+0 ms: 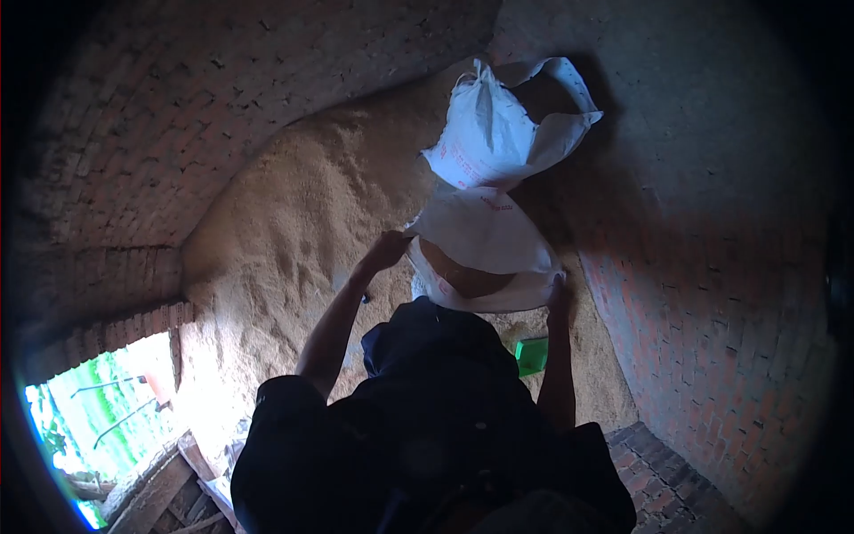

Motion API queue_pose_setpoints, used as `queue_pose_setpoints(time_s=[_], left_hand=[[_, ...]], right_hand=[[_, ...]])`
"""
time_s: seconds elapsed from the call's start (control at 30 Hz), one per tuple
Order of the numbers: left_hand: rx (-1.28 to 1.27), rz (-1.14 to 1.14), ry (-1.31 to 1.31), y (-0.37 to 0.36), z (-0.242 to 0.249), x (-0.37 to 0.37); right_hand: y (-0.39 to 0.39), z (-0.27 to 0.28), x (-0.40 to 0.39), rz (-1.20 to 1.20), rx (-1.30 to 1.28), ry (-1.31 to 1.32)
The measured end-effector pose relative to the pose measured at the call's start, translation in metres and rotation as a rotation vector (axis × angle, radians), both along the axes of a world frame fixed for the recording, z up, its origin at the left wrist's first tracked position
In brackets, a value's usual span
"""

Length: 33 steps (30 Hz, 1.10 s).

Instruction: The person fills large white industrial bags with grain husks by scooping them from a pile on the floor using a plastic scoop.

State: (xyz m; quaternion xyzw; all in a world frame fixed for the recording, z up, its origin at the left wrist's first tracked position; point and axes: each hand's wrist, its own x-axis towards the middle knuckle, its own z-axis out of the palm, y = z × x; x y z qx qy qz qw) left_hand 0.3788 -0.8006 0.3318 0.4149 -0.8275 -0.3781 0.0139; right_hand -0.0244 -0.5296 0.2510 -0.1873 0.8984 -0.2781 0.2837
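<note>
A white woven sack point(485, 227) with red print stands just in front of my body, its mouth spread wide. Brown grain-like material shows inside it. My left hand point(389, 250) grips the left corner of the sack's rim, fingers closed on the edge. At the right corner, my right hand point(559, 295) is closed on the rim too, though its fingers are dark and partly hidden. Directly beyond stands a second white sack point(485, 133), also with red print, its top partly open and dark inside. A green plastic scoop or tray point(532, 356) lies beside my right forearm.
A large heap of brown grain-like material point(294, 214) spreads along the left and underfoot. Brick walls rise at the left point(133, 169) and right point(703, 356). A bright opening point(107, 400) and wooden boards point(169, 485) are at lower left.
</note>
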Motion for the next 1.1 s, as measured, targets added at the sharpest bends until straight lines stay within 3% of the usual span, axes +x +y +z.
queue_pose_setpoints(time_s=[0.03,0.07,0.1,0.17,0.23,0.27,0.33,0.43,0.47,0.53,0.57,0.63,0.67,0.73,0.8,0.87,0.93,1.0,1.03,1.1], left_hand=[[-0.238,-0.200,0.005,-0.007,0.008,-0.012],[-0.112,-0.062,0.129,-0.011,0.025,-0.022],[-0.194,-0.112,0.160,-0.008,0.028,-0.025],[-0.323,-0.183,0.191,-0.032,0.049,-0.031],[0.041,-0.007,0.175,-0.022,0.090,-0.022],[-0.052,-0.089,0.317,-0.017,0.131,-0.020],[0.348,0.196,0.151,-0.016,0.162,-0.016],[0.245,0.147,0.003,-0.012,0.152,-0.022],[0.223,0.153,-0.032,-0.014,0.098,-0.015],[0.183,0.164,-0.102,-0.019,-0.009,-0.003],[0.132,0.129,-0.061,-0.017,0.000,-0.009],[-0.038,0.034,0.075,-0.027,0.021,-0.031],[0.406,0.265,0.100,-0.035,0.008,-0.039],[0.185,0.205,0.264,-0.027,0.073,-0.056],[0.269,0.224,0.240,-0.025,0.127,-0.056],[0.443,0.251,0.251,-0.018,0.138,-0.036],[0.363,0.228,0.218,-0.015,0.159,-0.025],[0.385,0.255,0.129,-0.015,0.134,-0.021],[0.405,0.280,0.049,-0.015,0.112,-0.020],[0.024,0.335,-0.122,-0.005,0.031,-0.026]], right_hand=[[-0.009,0.028,-0.002,0.043,-0.148,0.041],[0.009,0.063,0.005,0.084,-0.262,0.079],[-0.006,0.114,0.021,0.067,-0.282,0.061],[-0.017,0.142,0.018,0.060,-0.341,0.234],[-0.010,0.193,0.036,-0.201,-0.401,0.051],[-0.011,0.231,0.050,-0.238,-0.506,0.001],[0.007,0.232,0.047,-0.308,-0.463,0.002],[0.036,0.151,0.031,-0.197,-0.272,0.023],[0.037,0.117,0.032,-0.209,-0.271,0.022],[0.039,0.066,0.035,0.075,0.351,0.241],[0.043,0.071,0.041,0.066,0.351,0.237],[0.017,0.096,0.036,0.280,-0.110,0.319],[0.015,0.095,0.029,0.275,-0.128,0.328],[0.020,0.088,0.012,0.313,-0.262,0.487],[0.007,0.163,0.022,0.328,-0.346,0.539],[0.023,0.191,0.025,-0.056,-0.268,0.060],[0.029,0.206,0.030,-0.087,-0.307,0.025],[0.033,0.187,0.031,-0.127,-0.357,-0.004],[0.032,0.148,0.027,-0.060,-0.173,0.074],[0.028,0.090,0.035,0.066,0.122,0.243]])
